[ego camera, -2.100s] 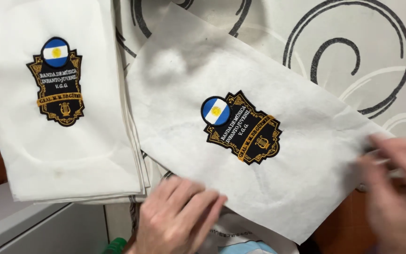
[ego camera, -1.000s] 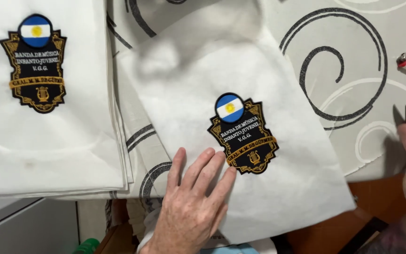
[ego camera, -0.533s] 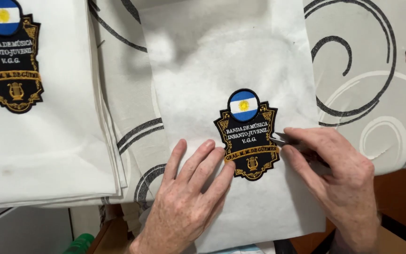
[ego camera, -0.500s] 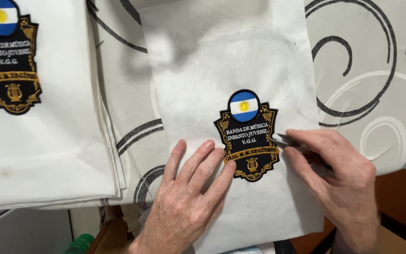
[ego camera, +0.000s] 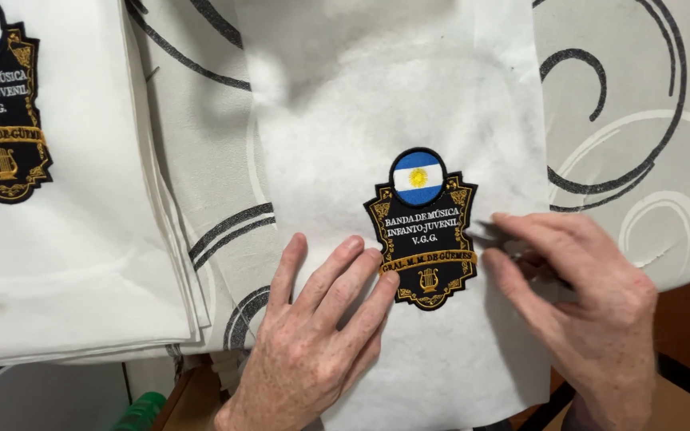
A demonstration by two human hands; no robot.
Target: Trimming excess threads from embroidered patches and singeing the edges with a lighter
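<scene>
Two hands flank black embroidered patch, left hand touching, right hand beside.

embroidered patch: shield-shaped, black ground with gold border and scrollwork, topped by a round emblem in blue and white bands with a yellow sun; white lettering across the middle, a gold banner beneath it, a small gold lyre at the foot. it lay flat and upright on a white fabric sheet. the sheet, soft and slightly fuzzy, was spread flat over a patterned surface, its lower edge hanging past the table edge.
</scene>
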